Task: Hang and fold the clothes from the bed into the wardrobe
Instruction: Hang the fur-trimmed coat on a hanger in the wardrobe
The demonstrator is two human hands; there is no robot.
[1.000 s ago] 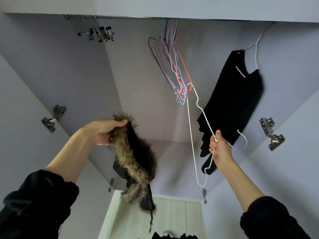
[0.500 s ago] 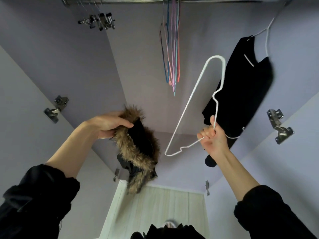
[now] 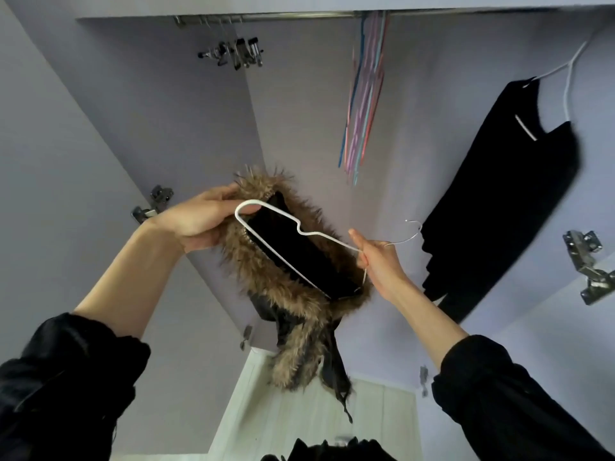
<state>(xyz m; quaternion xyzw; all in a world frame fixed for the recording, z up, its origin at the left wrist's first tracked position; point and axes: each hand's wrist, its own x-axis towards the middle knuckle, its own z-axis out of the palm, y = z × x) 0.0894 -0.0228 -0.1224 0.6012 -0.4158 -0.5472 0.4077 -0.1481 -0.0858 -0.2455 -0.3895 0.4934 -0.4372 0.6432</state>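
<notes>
My left hand (image 3: 196, 219) grips the top edge of a black garment with a brown fur trim (image 3: 286, 294), held up inside the lilac wardrobe. My right hand (image 3: 379, 264) pinches a white wire hanger (image 3: 269, 247) near its neck. The hanger lies across the garment's open collar, its left shoulder touching my left fingers and its hook (image 3: 411, 232) pointing right. Fur strips and black straps dangle below the garment.
A rail (image 3: 299, 16) runs across the top with a bunch of coloured hangers (image 3: 364, 94) and metal clip hangers (image 3: 238, 54). A black garment (image 3: 499, 201) hangs on a white hanger at right. Door hinges (image 3: 587, 267) stick out on both sides. Pale shelf boards (image 3: 299, 410) lie below.
My right hand swung the white hanger from upright beside the rail hangers down and left onto the fur-trimmed garment's collar. My left hand lifted the garment slightly and spread it.
</notes>
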